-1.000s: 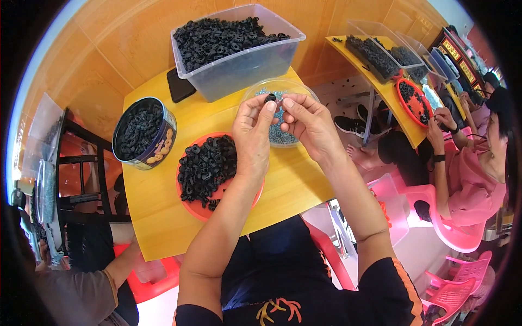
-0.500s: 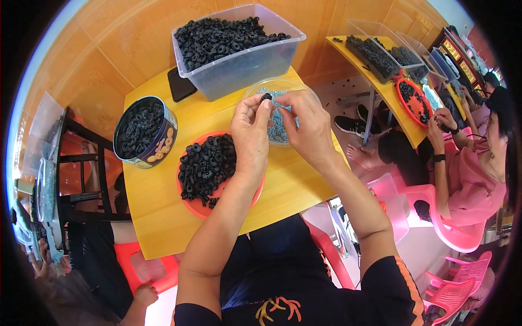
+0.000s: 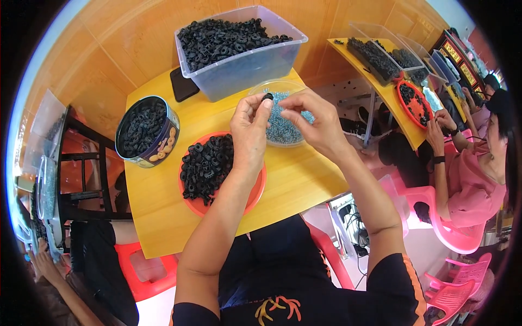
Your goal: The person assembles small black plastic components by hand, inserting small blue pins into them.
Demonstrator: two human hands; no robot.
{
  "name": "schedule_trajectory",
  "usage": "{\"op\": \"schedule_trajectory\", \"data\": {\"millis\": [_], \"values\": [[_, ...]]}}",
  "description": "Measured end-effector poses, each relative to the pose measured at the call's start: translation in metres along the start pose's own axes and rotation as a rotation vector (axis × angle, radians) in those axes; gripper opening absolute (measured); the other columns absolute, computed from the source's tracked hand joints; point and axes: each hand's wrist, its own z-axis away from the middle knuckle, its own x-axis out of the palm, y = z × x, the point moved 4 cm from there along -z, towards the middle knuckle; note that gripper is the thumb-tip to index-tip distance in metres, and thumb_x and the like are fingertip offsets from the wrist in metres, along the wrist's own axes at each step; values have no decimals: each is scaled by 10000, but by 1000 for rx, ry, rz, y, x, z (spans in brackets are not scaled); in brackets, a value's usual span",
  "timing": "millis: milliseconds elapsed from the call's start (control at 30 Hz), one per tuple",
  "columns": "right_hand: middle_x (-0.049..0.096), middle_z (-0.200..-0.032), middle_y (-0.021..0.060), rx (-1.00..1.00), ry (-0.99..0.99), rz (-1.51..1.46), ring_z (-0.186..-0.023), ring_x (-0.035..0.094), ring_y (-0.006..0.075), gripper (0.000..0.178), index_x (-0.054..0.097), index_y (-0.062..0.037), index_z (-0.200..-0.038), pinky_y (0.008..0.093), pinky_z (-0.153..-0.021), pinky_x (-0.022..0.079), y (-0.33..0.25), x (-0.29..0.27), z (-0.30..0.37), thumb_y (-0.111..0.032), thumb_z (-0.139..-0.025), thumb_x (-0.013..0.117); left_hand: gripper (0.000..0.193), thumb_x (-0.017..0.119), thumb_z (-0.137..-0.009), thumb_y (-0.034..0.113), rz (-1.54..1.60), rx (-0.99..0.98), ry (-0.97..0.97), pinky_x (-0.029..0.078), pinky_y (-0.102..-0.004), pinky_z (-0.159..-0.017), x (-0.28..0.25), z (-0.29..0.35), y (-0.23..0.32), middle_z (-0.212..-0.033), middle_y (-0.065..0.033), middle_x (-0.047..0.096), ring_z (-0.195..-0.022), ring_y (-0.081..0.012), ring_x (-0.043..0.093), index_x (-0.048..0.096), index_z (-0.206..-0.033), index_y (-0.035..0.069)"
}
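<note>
1. Head view: my left hand [image 3: 250,129] pinches a black part [image 3: 267,97] over the yellow table [image 3: 294,182], near the clear tub [image 3: 284,144].
2. My right hand [image 3: 318,120]: fingers curled close by; cannot tell if gripping.
3. Room: orange panelled wall [image 3: 128,41] beyond; pink chair [image 3: 452,238], right.

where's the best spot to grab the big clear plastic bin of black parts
Probably under the rim of the clear plastic bin at its two short ends, left hand from the left, right hand from the right: the rim juts outward, the bin stands upright, and small black parts fill its open top.
</note>
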Motion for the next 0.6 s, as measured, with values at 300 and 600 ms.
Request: {"op": "schedule_trajectory", "data": {"millis": [300, 600], "values": [[648, -915, 32, 436, -7, -541, -806, 607, 91, 177, 642, 11, -1039, 237, -729, 506, 2, -6, 1, -114, -914, 657, 174, 620, -935, 121, 133, -70, -213, 443, -231, -715, -1, 19, 10, -944, -22, 635, -826, -81, 567, 609, -1083, 29], [634, -846, 32, 614, -307, -707, -749, 628, 101, 155, 612, -7, -957, 248, -684, 533, -38, -7, 9, -73, -858, 711, 188, 646, -916, 93, 29, -53, -325, 467, -228, -771, -20, 62, 37, -999, -24, 658, -865, -65, 579, 639, -1084, 9]]}}
